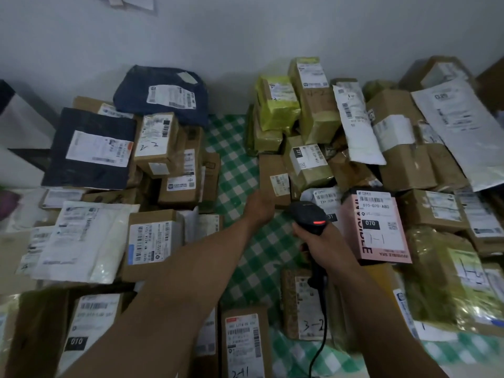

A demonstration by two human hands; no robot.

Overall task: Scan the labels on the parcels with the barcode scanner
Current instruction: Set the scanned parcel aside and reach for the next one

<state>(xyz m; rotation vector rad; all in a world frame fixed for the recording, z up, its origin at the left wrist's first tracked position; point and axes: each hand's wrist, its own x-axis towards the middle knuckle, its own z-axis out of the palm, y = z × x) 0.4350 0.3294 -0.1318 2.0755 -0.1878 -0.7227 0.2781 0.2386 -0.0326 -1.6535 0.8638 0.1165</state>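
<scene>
My right hand (pixel 324 246) grips the handle of a black barcode scanner (pixel 309 218) with a red light lit on its head; its cable (pixel 317 323) hangs down toward me. The scanner points at the pile of parcels on the right. My left hand (pixel 259 207) reaches forward and touches the near end of a small brown box (pixel 274 178) with a white label; whether its fingers curl round it is hidden. A pink parcel (pixel 375 227) marked 070 stands just right of the scanner.
Parcels lie in two heaps on a green checked cloth (pixel 237 173): brown boxes and dark bags (pixel 90 148) on the left, yellow-taped boxes (pixel 275 102) and white bags (pixel 357 121) on the right. More boxes (pixel 245 342) lie near me. A white wall stands behind.
</scene>
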